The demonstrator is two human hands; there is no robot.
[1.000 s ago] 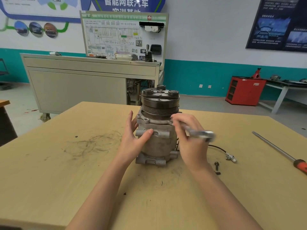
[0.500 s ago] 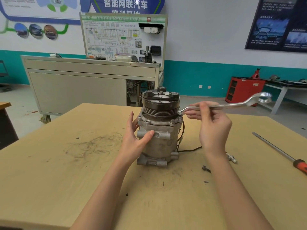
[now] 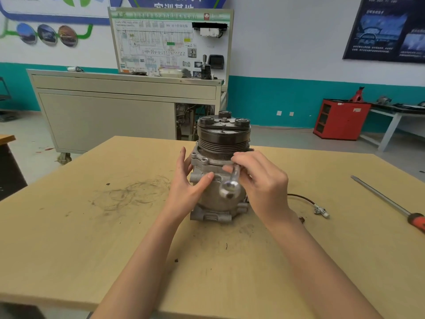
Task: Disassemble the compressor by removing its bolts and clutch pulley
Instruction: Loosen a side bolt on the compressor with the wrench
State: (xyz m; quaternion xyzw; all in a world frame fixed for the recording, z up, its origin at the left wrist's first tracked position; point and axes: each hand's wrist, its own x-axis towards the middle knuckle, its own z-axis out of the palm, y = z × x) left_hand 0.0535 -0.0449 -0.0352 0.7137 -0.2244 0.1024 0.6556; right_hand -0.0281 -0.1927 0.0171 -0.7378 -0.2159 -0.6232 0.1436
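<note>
My right hand (image 3: 262, 180) has its fingers curled round the shaft of a shiny wrench (image 3: 232, 180). The wrench's ring end points down toward me, and its other end is hidden behind my fingers at the flange just under the pulley, so I cannot tell whether it sits on a bolt. My left hand (image 3: 187, 189) lies flat and relaxed against the left side of the compressor (image 3: 216, 203), fingers straight and thumb pressed on the front of the housing. The compressor stands upright near the middle of the wooden table (image 3: 92, 249), between my two hands, with the dark grooved clutch pulley (image 3: 223, 139) on top. A thin black wire (image 3: 299, 196) runs from it to a small connector (image 3: 321, 211) lying on the table to the right. Further right lies a long screwdriver (image 3: 379, 196) with an orange handle. Dark scuff marks (image 3: 131, 194) smear the tabletop to the left. Behind the table stands a beige cabinet (image 3: 103, 116) carrying a wiring-diagram board (image 3: 170, 42); I can read "HV" on it, and the rest is too blurred. Large Chinese characters above it are cut off by the frame edge. A red cabinet (image 3: 340, 118) stands by the teal-banded wall, under a dark blue poster (image 3: 388, 28) whose small print is unreadable.
</note>
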